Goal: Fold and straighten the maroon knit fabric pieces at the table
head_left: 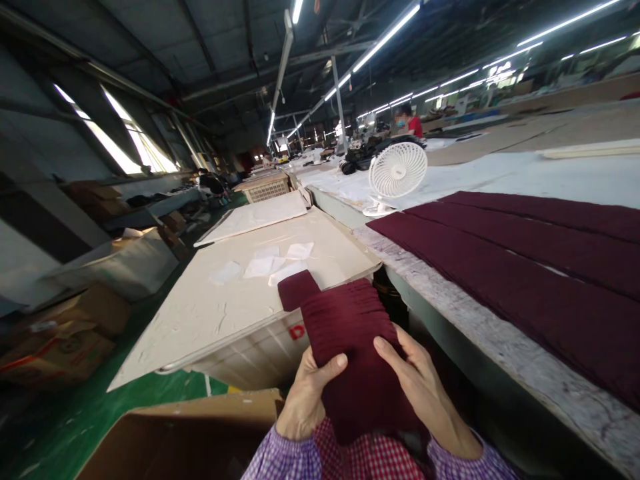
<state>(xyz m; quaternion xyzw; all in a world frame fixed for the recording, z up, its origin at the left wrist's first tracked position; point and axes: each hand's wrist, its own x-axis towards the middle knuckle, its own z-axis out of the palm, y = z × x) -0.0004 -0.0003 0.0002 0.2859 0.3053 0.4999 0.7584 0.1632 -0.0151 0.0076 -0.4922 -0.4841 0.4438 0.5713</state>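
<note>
A stack of maroon knitted pieces (350, 340) is held up in front of me, its far end near a cream board (235, 300). My left hand (310, 397) grips the stack's left side with the thumb on top. My right hand (425, 393) lies on its right side, fingers over the top. Both sleeves are purple and red checked cloth.
Long rows of maroon fabric (540, 267) cover the worktable (480, 340) on the right. A white fan (397, 170) stands behind them. An open cardboard box (190, 433) is below left. Cartons (60, 340) line the green floor (165, 393). A person in red (413, 123) works far back.
</note>
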